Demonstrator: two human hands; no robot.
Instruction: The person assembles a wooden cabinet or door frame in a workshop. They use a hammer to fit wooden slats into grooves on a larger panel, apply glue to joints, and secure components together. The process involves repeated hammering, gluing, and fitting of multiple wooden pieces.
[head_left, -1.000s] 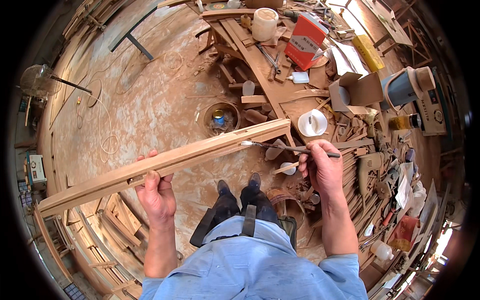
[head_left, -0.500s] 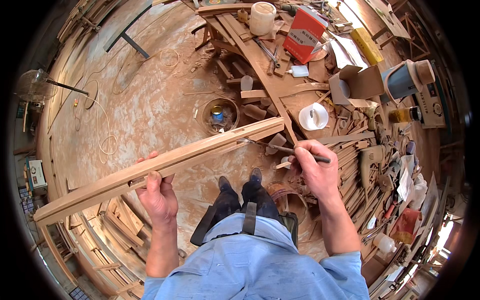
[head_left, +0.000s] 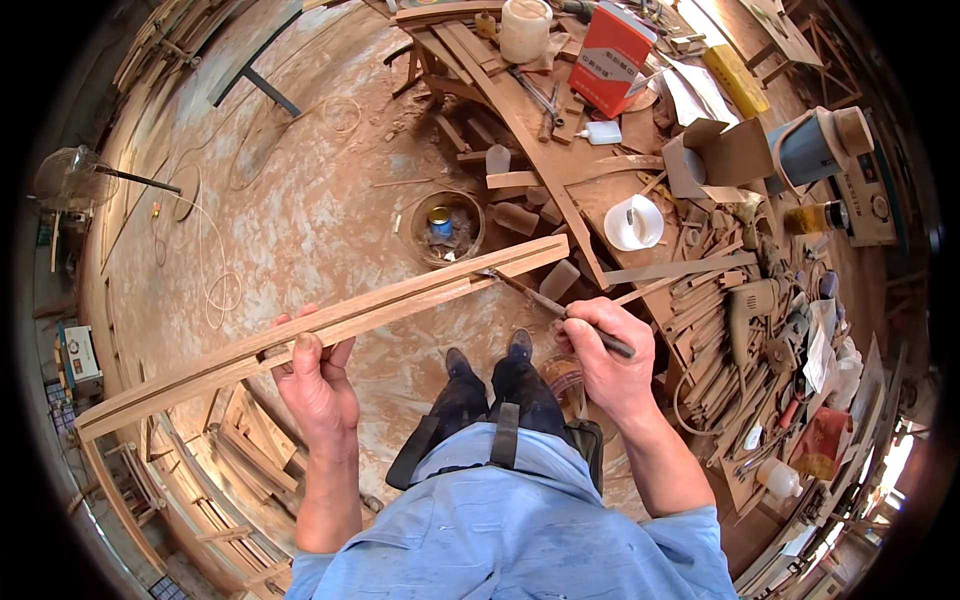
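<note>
A long wooden rail with a groove along its face and cut slots slants across in front of me, its right end farther away. My left hand grips it left of its middle, thumb on the near face and fingers behind, beside a dark slot. In my right hand is a slim brush with a dark handle, held like a pen. The brush's tip touches the rail near a notch toward its right end. Its fine tip is too small to make out fully.
On the cluttered bench at right stand a white tub, a red box, an open carton and a power drill. A bucket with a blue can sits on the floor. Timber lies at lower left; a fan stands far left.
My right hand and the brush have shifted a little left and nearer to me. The rail has rolled slightly, showing more of its grooved face. My left hand keeps its grip.
</note>
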